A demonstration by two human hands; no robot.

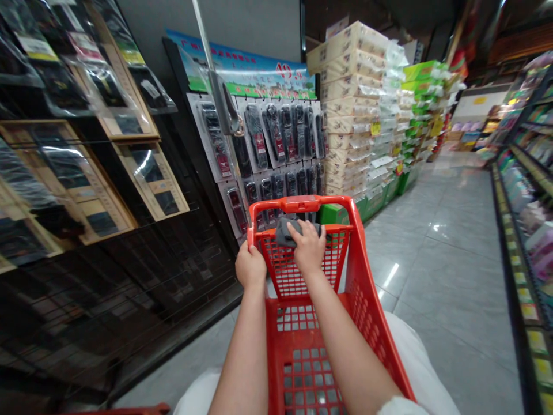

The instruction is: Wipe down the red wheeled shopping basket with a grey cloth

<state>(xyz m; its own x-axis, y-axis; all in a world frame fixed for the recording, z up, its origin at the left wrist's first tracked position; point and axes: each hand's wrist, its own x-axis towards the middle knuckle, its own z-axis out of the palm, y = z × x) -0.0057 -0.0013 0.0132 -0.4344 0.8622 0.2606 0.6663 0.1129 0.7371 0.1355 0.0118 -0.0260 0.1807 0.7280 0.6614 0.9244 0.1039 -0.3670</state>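
Observation:
A red plastic shopping cart (pixel 375 276) stands right in front of me, its grid basket facing up. My left hand (pixel 251 266) is wrapped round the left side of the cart's frame, just below the handle bar (pixel 298 203). With fingers spread over it, my right hand (pixel 310 249) presses a dark grey cloth (pixel 285 231) against the top edge of the cart's far grid panel (pixel 287 271). Part of the cloth is hidden under the fingers. A thin metal pole with a grey plastic fitting (pixel 227 106) rises by the cart's left corner.
Packaged belts hang on a display rack (pixel 263 138) ahead. Boxed goods (pixel 129 178) hang on the left wall. Stacked cartons (pixel 352 109) and green boxes (pixel 421 109) line the aisle. Stocked shelves (pixel 529 178) run along the right, beside a shiny tiled floor (pixel 449 253).

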